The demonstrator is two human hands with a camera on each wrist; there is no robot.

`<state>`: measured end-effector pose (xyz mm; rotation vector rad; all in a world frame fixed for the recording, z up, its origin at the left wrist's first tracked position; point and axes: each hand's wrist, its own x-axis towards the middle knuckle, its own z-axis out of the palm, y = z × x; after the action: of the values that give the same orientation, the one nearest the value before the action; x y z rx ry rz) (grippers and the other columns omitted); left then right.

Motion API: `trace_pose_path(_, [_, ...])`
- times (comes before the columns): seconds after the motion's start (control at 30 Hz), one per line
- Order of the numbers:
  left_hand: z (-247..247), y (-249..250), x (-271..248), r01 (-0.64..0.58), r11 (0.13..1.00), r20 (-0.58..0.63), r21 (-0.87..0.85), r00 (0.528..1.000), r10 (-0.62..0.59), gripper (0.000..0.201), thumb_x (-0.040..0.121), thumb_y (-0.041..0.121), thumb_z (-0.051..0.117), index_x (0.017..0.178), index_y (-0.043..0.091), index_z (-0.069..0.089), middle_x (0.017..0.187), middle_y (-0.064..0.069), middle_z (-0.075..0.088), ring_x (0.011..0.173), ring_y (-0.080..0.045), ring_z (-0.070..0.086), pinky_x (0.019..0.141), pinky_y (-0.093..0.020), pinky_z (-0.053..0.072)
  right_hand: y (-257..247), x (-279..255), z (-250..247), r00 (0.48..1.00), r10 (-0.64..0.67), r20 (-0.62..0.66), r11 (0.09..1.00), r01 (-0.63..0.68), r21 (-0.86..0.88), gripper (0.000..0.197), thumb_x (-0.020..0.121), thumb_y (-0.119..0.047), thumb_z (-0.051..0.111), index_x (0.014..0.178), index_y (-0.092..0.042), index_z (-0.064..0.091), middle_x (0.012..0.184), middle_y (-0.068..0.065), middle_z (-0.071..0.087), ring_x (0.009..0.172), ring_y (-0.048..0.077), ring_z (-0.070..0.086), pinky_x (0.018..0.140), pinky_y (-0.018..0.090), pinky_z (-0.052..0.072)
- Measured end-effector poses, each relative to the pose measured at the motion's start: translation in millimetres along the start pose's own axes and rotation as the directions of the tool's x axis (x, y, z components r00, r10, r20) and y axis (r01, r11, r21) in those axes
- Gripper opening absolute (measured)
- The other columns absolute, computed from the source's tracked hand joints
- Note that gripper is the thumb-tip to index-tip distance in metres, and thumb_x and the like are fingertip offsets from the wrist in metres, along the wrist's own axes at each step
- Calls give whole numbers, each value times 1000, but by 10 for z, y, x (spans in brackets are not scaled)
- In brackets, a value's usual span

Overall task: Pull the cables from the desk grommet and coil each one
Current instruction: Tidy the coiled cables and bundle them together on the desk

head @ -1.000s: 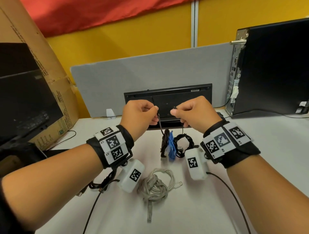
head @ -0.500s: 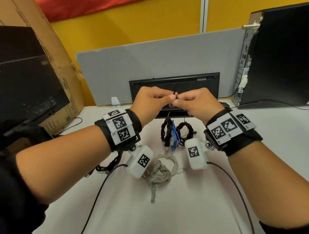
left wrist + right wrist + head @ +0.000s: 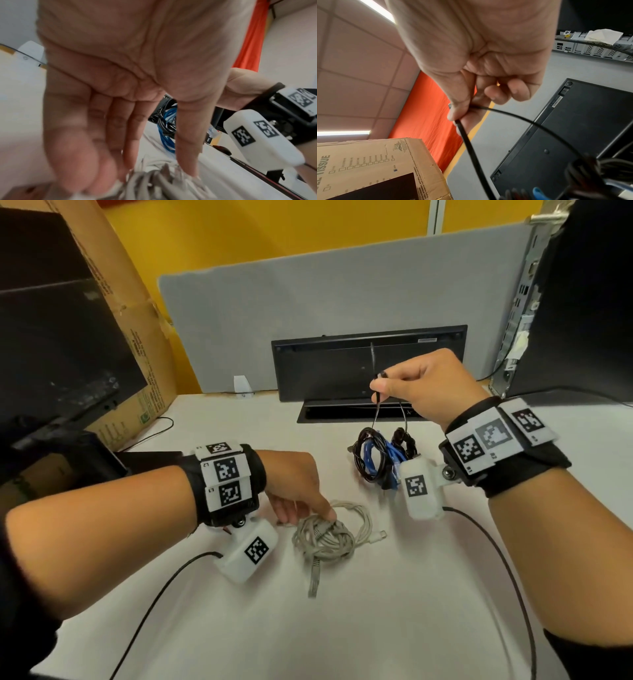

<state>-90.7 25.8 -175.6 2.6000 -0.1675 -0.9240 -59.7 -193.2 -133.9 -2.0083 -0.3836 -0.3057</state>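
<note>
My right hand [image 3: 378,386] pinches a thin black cable [image 3: 375,419] between thumb and forefinger, above the desk grommet slot [image 3: 329,411]. The cable hangs in a loop down to a small black coil [image 3: 404,438] on the desk. In the right wrist view the hand [image 3: 458,117] holds both strands of the cable [image 3: 471,148]. My left hand [image 3: 308,517] is low over the desk, its straight fingers touching a coiled grey cable [image 3: 325,539]. The left wrist view shows the fingertips [image 3: 187,169] on the grey bundle [image 3: 163,182]. A blue cable [image 3: 371,460] and a black coil [image 3: 363,453] lie by the grommet.
The grommet's black lid [image 3: 342,364] stands open against a grey partition [image 3: 342,296]. A cardboard box [image 3: 137,330] and a dark monitor [image 3: 51,337] stand at the left, a computer tower [image 3: 582,302] at the right. Wrist camera cords [image 3: 154,604] trail over the white desk [image 3: 394,628].
My left hand let go of the thin black cable and dropped to the grey bundle. My right hand kept its pinch on the cable and shifted a little to the right.
</note>
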Motion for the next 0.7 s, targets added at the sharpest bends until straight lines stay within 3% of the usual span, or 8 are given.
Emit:
trace_pose_path(0.07, [-7, -8, 5, -37, 998, -24, 44, 999, 39, 44, 78, 39, 79, 95, -1, 72, 69, 0, 68, 66, -14, 62, 68, -27, 59, 6, 4, 0, 1000, -4, 1, 1000, 4, -2, 13, 85, -25, 72, 76, -17, 77, 83, -14, 73, 85, -4, 65, 85, 19, 46])
trace_pose_path(0.13, [7, -16, -8, -53, 991, -38, 125, 998, 58, 49, 78, 51, 74, 96, 5, 72, 71, 6, 66, 69, -10, 58, 64, -23, 54, 14, 13, -1, 1000, -10, 10, 1000, 10, -3, 13, 85, -24, 72, 77, -15, 78, 84, -13, 73, 87, -2, 66, 90, 25, 48])
trace_pose_path(0.23, [50, -25, -30, -53, 978, -31, 202, 998, 60, 60, 68, 64, 74, 97, 12, 69, 79, 6, 65, 73, -11, 55, 69, -25, 46, 28, 17, -1, 1000, -22, 17, 1000, 22, -7, 14, 85, -24, 72, 79, -12, 78, 84, -13, 73, 86, -1, 67, 93, 28, 49])
trace_pose_path(0.33, [80, -23, -40, -61, 975, -19, 216, 998, 67, 48, 66, 45, 85, 97, 15, 66, 85, 1, 68, 73, -12, 58, 68, -24, 48, 41, 23, 4, 999, -24, 22, 1000, 24, -6, 14, 85, -24, 72, 79, -12, 78, 83, -13, 73, 84, -3, 66, 91, 27, 49])
trace_pose_path(0.4, [47, -9, -45, -72, 984, -29, 161, 997, 78, 38, 71, 33, 85, 96, 9, 68, 88, -6, 71, 71, -13, 62, 67, -25, 54, 43, 28, 0, 999, -26, 22, 1000, 26, -8, 14, 85, -24, 72, 78, -13, 78, 82, -13, 73, 81, -6, 66, 89, 23, 48])
trace_pose_path(0.5, [-94, 24, -71, -112, 991, -138, 71, 983, 121, 26, 79, 22, 78, 89, 0, 70, 82, -9, 72, 70, -16, 69, 67, -28, 60, 58, 43, -14, 999, -39, 21, 999, 39, -18, 15, 85, -23, 72, 77, -13, 78, 81, -15, 72, 77, -11, 64, 79, 12, 45])
trace_pose_path(0.6, [-272, 50, -100, -138, 990, -279, 0, 951, 133, 25, 82, 21, 75, 94, 0, 71, 91, -12, 74, 80, -24, 73, 72, -34, 62, 72, 56, -9, 999, -43, 20, 998, 44, -35, 16, 85, -23, 72, 76, -12, 78, 80, -14, 72, 74, -14, 63, 64, 1, 42])
trace_pose_path(0.7, [-416, 81, -71, -178, 984, -501, 3, 851, 156, 21, 86, 23, 70, 94, 4, 70, 89, -10, 73, 79, -23, 70, 72, -34, 59, 77, 65, -6, 999, -33, 22, 999, 34, -42, 18, 85, -22, 72, 73, -10, 77, 77, -13, 72, 71, -13, 62, 58, -3, 40])
